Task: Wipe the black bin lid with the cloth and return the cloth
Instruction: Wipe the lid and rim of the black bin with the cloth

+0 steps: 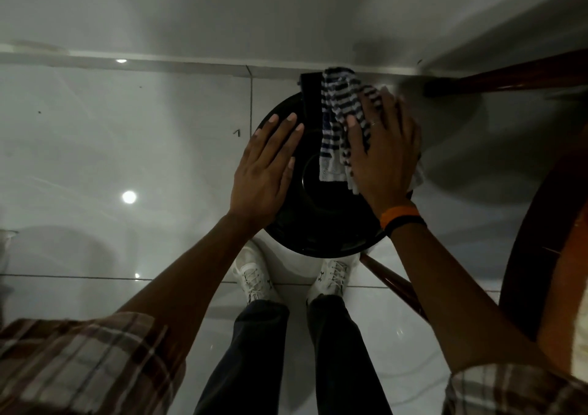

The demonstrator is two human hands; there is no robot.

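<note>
A round black bin lid (321, 220) lies below me, seen from straight above, close to the white wall. A striped blue-and-white cloth (337, 121) is spread over the lid's far right part. My right hand (381, 153) lies flat on the cloth with fingers spread, pressing it against the lid; part of the cloth is hidden under the palm. My left hand (267, 169) rests flat on the lid's left rim, fingers apart, holding nothing.
A dark wooden chair or table frame (521, 210) curves along the right side, with a leg (394, 284) slanting near my right foot. My white shoes (254, 277) stand on glossy white floor tiles just before the bin. The wall base runs behind the bin.
</note>
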